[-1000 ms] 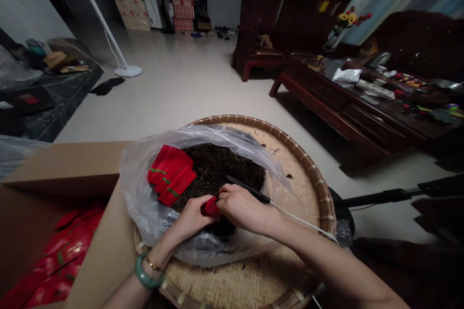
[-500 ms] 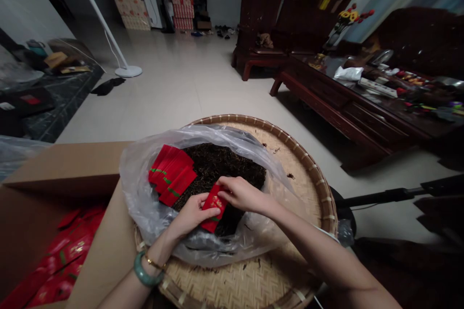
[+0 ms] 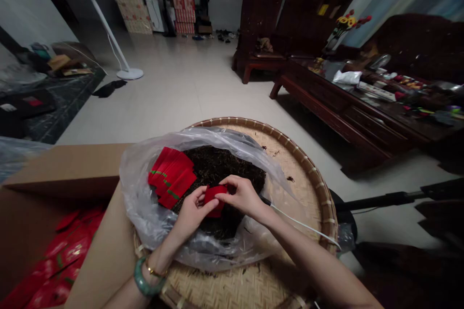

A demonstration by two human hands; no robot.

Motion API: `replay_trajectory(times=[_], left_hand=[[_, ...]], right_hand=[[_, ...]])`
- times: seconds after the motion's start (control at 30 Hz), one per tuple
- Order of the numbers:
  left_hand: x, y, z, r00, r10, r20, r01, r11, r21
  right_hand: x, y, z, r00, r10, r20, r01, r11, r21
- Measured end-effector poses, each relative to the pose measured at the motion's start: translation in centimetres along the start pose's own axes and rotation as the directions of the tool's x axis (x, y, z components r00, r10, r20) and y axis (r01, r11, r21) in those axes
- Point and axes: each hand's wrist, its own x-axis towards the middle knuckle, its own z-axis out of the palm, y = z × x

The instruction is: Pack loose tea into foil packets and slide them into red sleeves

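Both my hands are over a clear plastic bag (image 3: 136, 203) of dark dried leaves that look like tea (image 3: 232, 159). My left hand (image 3: 194, 210) pinches the left side of a small red packet (image 3: 216, 193). On its other side, the fingers of my right hand (image 3: 241, 195) are closed at the packet's upper edge. The packet is tilted, its top toward me, and my fingers hide part of it. A fanned stack of red packets (image 3: 172, 174) with green marks lies on the leaves, left of my hands.
The bag rests on a round woven bamboo tray (image 3: 308, 169) with scattered leaf bits. A thin white cord (image 3: 304, 224) crosses the tray's right side. At left, a cardboard box (image 3: 97, 241) holds shiny red packets (image 3: 68, 253). Beyond are a white fan (image 3: 108, 29) and a wooden table (image 3: 326, 99).
The red packet has been turned in my fingers, so its gold-printed face no longer shows. My right hand has shifted slightly, and the white cord beside it shows more.
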Motion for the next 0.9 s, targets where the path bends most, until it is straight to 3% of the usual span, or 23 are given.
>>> replay_trajectory(times=[0.17,0.23,0.4,0.57,0.67,0.83,0.9], left_hand=[[0.1,-0.1,0.2,0.993,0.043,-0.106,-0.053,0.994,-0.093],[0.2,-0.3,0.3,0.993,0.023,-0.115,-0.041,0.987,-0.157],[0.1,-0.5,0.4,0.991,-0.017,-0.134,-0.018,0.968,-0.252],[0.0,-0.2,0.4,0.992,-0.019,-0.128,-0.012,0.971,-0.238],[0.0,-0.1,0.4,0.992,-0.014,-0.122,-0.012,0.977,-0.211],[0.2,-0.5,0.3,0.989,-0.006,-0.145,-0.03,0.969,-0.245],[0.3,-0.7,0.3,0.987,-0.002,-0.158,-0.04,0.966,-0.257]], right_hand=[[-0.2,0.8,1.0,0.992,0.122,-0.038,-0.1,0.926,0.364],[-0.2,0.9,1.2,0.984,0.171,-0.044,-0.138,0.898,0.417],[-0.2,0.8,1.2,0.971,0.239,0.019,-0.221,0.864,0.452],[0.0,0.9,1.3,0.971,0.24,0.014,-0.212,0.828,0.519],[0.0,1.1,1.3,0.977,0.213,0.012,-0.188,0.832,0.523],[-0.3,1.1,1.5,0.973,0.182,0.14,-0.227,0.854,0.468],[-0.4,1.3,1.7,0.974,0.196,0.11,-0.225,0.877,0.426]])
